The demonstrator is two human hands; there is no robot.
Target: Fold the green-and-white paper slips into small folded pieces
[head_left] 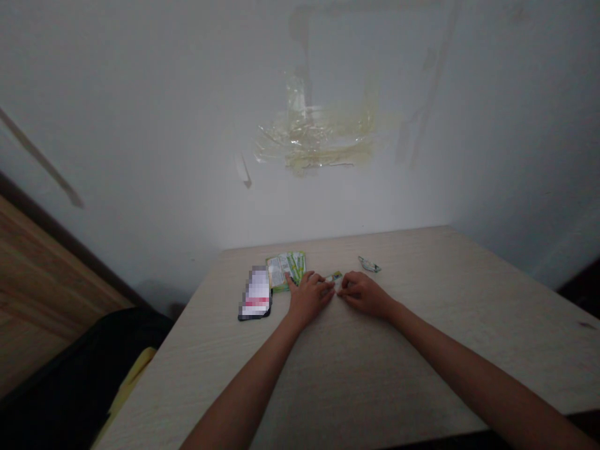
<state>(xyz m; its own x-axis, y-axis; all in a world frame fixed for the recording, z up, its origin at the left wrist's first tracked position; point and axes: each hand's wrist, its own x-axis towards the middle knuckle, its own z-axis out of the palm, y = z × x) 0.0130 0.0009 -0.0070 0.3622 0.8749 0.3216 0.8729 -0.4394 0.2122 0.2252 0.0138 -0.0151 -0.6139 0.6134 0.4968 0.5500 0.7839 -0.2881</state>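
Observation:
A small pale printed piece (pixel 336 275) with green and blue on it lies between my two hands, just above the table. My left hand (pixel 309 296) has its thumb and forefinger closed at the left side of the piece, while its outer fingers spread toward the green printed packets (pixel 280 273). At the right side, my right hand (pixel 364 292) is closed in a pinch, its fingers curled inward. Much of the piece is covered by fingers, so its exact kind cannot be made out.
A phone with a blurred screen (pixel 256 294) lies left of the packets. A crumpled green-and-white wrapper (pixel 369 264) rests right of my hands. The pale wooden table (pixel 450 300) meets a wall (pixel 187 156) with peeling tape (pixel 323 137). Dark and yellow cloth (pixel 126 381) is at the lower left.

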